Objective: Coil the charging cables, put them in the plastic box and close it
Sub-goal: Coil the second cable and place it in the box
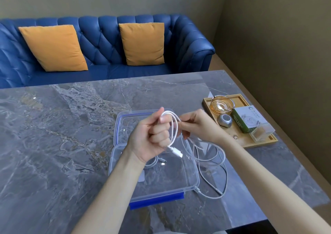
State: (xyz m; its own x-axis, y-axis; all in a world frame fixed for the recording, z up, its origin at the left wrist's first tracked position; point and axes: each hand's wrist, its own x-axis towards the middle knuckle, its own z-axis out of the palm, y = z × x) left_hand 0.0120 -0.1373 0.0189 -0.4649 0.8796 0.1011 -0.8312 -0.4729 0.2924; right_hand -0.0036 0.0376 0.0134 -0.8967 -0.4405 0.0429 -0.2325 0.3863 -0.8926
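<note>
My left hand (152,137) is closed around a loop of white charging cable (173,126), held above the clear plastic box (189,183). The cable's plug end hangs below my fist. My right hand (197,124) pinches the same cable just right of the loop. The rest of this cable trails down over the box's right rim onto the table in loose curves (222,173). Inside the box another coiled cable (155,162) lies partly hidden under my left wrist. The box's lid (121,121), clear with a blue seal, lies open behind the box.
A wooden tray (250,140) stands at the right with a glass ashtray (222,105), a metal ball-shaped object (224,119), a green-white carton (247,118) and a small clear box. A blue sofa (100,42) with two orange cushions stands beyond the marble table (53,135).
</note>
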